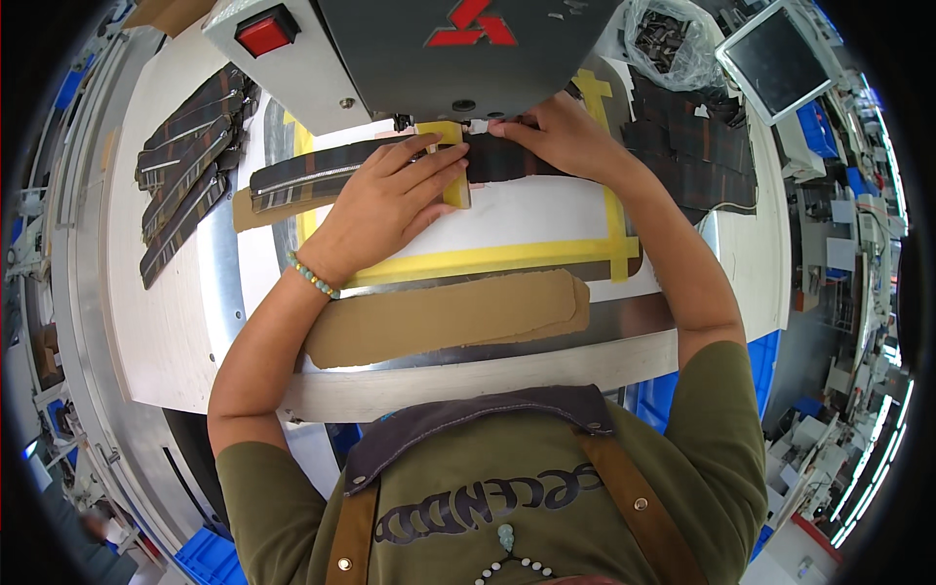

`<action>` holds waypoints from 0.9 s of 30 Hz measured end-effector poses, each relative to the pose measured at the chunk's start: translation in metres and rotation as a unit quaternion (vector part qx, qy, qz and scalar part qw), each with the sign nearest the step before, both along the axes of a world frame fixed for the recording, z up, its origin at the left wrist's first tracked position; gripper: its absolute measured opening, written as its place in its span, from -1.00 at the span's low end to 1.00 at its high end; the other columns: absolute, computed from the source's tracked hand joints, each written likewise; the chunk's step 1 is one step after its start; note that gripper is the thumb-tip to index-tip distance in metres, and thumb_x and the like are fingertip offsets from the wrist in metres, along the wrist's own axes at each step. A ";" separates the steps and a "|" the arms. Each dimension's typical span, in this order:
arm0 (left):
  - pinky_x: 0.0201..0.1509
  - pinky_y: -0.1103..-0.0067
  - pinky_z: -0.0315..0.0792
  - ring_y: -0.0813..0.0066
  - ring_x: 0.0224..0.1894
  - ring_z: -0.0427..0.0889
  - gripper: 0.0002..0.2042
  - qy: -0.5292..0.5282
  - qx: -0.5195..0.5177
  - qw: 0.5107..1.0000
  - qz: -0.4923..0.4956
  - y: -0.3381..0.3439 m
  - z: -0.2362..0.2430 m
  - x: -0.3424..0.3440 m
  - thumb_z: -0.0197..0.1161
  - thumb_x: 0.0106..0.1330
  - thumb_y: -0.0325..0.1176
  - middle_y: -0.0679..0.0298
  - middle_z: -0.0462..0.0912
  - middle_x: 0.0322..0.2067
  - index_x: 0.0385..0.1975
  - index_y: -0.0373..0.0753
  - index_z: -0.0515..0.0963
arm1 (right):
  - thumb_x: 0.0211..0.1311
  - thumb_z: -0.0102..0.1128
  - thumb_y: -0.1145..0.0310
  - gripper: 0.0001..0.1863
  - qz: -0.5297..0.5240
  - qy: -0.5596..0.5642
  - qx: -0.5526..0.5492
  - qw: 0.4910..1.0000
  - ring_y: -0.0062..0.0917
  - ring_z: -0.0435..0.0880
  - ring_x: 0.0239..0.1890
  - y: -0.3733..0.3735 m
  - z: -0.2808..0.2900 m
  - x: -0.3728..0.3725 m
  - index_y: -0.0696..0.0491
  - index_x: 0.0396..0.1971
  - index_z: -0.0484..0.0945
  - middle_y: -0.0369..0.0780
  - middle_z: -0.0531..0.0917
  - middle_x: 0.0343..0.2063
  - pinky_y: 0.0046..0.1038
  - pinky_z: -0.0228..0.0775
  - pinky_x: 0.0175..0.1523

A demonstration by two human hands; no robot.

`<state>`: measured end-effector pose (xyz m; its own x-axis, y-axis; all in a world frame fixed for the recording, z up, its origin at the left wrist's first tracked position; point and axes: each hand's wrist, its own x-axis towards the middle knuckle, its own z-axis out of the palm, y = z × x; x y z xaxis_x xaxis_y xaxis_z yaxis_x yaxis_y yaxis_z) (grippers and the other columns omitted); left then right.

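Observation:
A dark plaid fabric strip [327,161] with a metal zipper [310,178] along it lies under the head of a sewing machine [458,58]. My left hand [390,200] rests flat on the strip, fingers stretched over a yellow-taped block [456,185]. My right hand [565,136] is closed at the strip's far edge, thumb and fingertips together beside a small whitish piece [478,127]. What those fingertips pinch is too small to make out. A brown cardboard piece [244,210] shows beneath the strip's left end.
More zippered plaid strips [190,166] are stacked at the left, and dark plaid pieces [697,156] at the right. A long cardboard piece [448,320] lies near the front edge. A clear bag of small dark parts [668,39] and a screen [777,63] stand at the back right.

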<state>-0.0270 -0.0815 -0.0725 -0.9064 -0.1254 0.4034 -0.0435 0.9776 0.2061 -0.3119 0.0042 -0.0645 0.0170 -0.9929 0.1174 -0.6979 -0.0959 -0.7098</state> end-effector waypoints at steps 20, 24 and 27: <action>0.69 0.11 0.17 0.03 0.64 0.22 -0.32 -0.098 -0.023 0.995 0.020 0.008 0.000 -0.007 0.26 0.49 0.06 0.22 0.37 0.59 0.51 -0.18 0.45 | 0.35 0.31 0.38 -0.80 -0.038 -0.004 0.009 0.999 -0.33 0.83 -0.32 -0.004 0.007 0.006 0.14 -0.16 0.78 -0.14 0.84 -0.37 -0.33 0.63 -0.11; 0.68 0.11 0.17 0.04 0.64 0.23 -0.32 -0.096 -0.020 0.995 0.021 0.009 -0.001 -0.009 0.26 0.49 0.08 0.21 0.38 0.58 0.51 -0.18 0.44 | 0.33 0.31 0.38 -0.80 -0.057 -0.012 0.040 0.997 -0.33 0.83 -0.33 -0.004 0.008 0.008 0.14 -0.17 0.78 -0.14 0.84 -0.37 -0.32 0.62 -0.11; 0.69 0.11 0.16 0.03 0.64 0.23 -0.32 -0.096 -0.029 0.995 0.020 0.009 0.001 -0.009 0.25 0.50 0.07 0.21 0.37 0.58 0.51 -0.19 0.44 | 0.32 0.31 0.37 -0.80 -0.053 -0.018 0.037 0.998 -0.32 0.83 -0.34 -0.005 0.006 0.007 0.14 -0.18 0.78 -0.14 0.83 -0.38 -0.31 0.62 -0.13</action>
